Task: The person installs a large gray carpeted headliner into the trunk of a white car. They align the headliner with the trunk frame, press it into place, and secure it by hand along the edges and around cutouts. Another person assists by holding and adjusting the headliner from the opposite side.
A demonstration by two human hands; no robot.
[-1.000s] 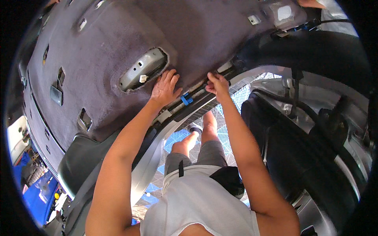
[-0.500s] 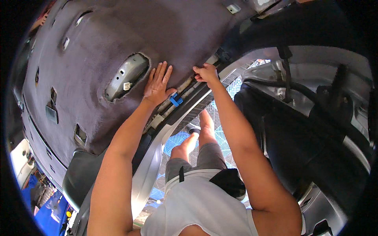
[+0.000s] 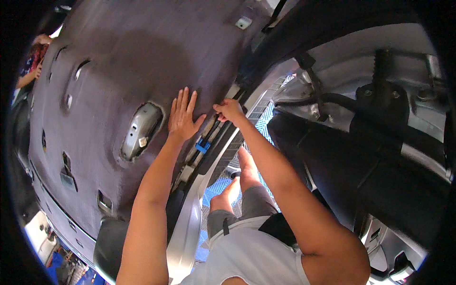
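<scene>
A grey-brown car floor carpet (image 3: 128,61) spreads over the left and middle of the head view. My left hand (image 3: 182,118) lies flat on it, fingers spread, right of an oval cutout that shows bare metal (image 3: 137,133) and a small white connector (image 3: 143,141). Along the door sill, my right hand (image 3: 230,111) is closed, its thumb and fingers pinched at the carpet's edge; the fingertips are partly hidden. Between the carpet and the dark sill trim runs a dark cable with a blue clip (image 3: 203,146), just below my left thumb.
On the right is the open car door's inner side (image 3: 327,156), with a black panel and dark cables. Patterned blue-grey floor (image 3: 218,187) shows below the sill, around my legs. Another person's arm (image 3: 29,78) appears at the far left. Slots and a metal bracket (image 3: 243,23) break the carpet.
The view has shifted, so the car's interior sits lower and further left. My left hand has slid a little forward, away from the blue clip. My right hand stays closed at the carpet's edge.
</scene>
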